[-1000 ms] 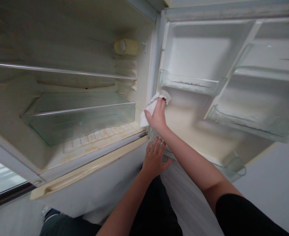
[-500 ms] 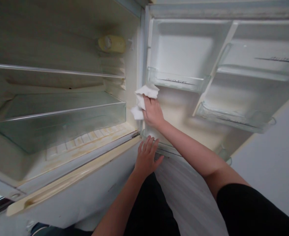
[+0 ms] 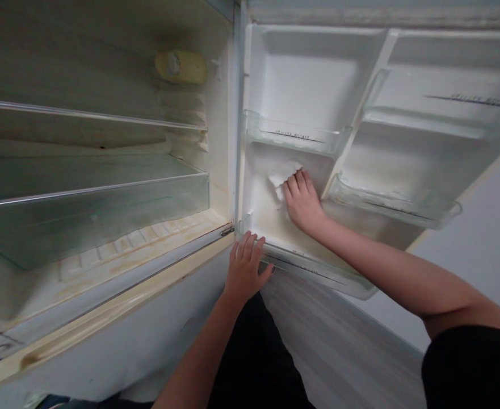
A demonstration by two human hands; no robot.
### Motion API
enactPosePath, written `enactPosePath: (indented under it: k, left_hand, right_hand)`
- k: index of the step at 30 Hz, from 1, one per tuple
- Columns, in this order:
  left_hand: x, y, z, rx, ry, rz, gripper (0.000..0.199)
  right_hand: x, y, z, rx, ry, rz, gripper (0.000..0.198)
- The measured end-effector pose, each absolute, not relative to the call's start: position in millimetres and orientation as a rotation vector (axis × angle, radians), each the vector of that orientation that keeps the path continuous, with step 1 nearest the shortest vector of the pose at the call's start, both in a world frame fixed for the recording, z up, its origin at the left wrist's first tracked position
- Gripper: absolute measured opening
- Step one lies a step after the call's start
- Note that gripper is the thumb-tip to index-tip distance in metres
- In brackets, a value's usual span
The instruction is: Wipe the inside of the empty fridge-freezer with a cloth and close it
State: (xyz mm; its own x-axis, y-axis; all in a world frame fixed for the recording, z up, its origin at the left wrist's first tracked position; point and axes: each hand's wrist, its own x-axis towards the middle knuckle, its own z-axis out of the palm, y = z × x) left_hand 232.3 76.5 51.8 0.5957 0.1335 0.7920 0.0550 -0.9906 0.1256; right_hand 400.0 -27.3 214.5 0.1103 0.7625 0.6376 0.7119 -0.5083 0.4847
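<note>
My right hand presses a white cloth flat against the inner wall of the open fridge door, just under the upper clear door bin. My left hand rests with fingers spread on the corner of the lowest door bin, beside the fridge's bottom sill. The cloth is partly hidden under my right fingers.
The fridge compartment on the left has a glass shelf, a clear drawer and a stained yellowish floor. A yellow lamp housing sits on the side wall. Another door bin is at right. Grey wood floor lies below.
My right hand has carried the cloth from the door's hinge edge rightward onto the door's inner wall under the upper bin. My left hand stays on the lower bin corner. The view shifted.
</note>
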Motion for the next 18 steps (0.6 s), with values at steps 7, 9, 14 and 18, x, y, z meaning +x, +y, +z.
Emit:
enactPosePath:
  k: [7,9,14,18]
  left_hand:
    - [232,76,52,2.73,0.149,1.371,0.066]
    - [232,75,52,2.725,0.148,1.383,0.065]
    - [232,75,52,2.725,0.157,1.402,0.063]
    - [232,74,51,2.728,0.165,1.383,0.062]
  right_hand:
    - [404,-38,207,2.217,1.498,1.295,0.057]
    - [408,-28,213,2.273,1.513,1.334,0.055]
    - [411,-11,223,2.355,1.574,1.378,0.049]
    - [408,-19,218,2.381,1.425,1.391,0.049]
